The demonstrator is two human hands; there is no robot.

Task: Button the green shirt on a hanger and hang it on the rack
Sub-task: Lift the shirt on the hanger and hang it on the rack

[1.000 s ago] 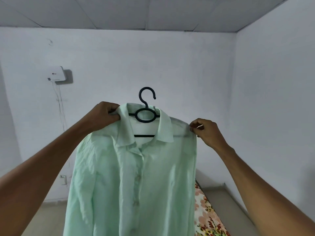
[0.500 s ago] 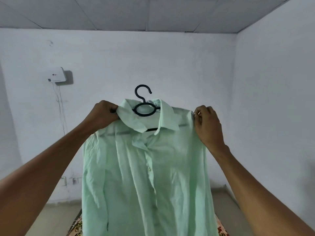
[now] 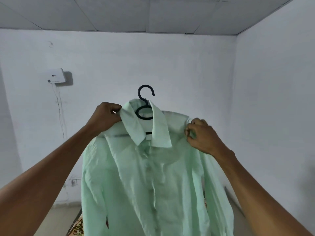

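Note:
A pale green shirt [image 3: 153, 181] hangs on a black hanger [image 3: 144, 103], held up in front of me at chest height. Its hook and ring stick out above the collar. My left hand [image 3: 105, 116] pinches the left side of the collar and shoulder. My right hand [image 3: 201, 135] grips the fabric at the right shoulder, fingers closed on it. The front placket runs down the middle with small buttons along it; I cannot tell which ones are fastened. No rack is in view.
White walls stand ahead and to the right. A white box [image 3: 57, 77] with hanging wires is fixed to the far wall at left. A floral-patterned bed surface [image 3: 77, 227] shows below the shirt's left edge.
The shirt and hanger have turned to face me more squarely. My right hand has slid lower and further right on the shoulder. The collar now lies flatter.

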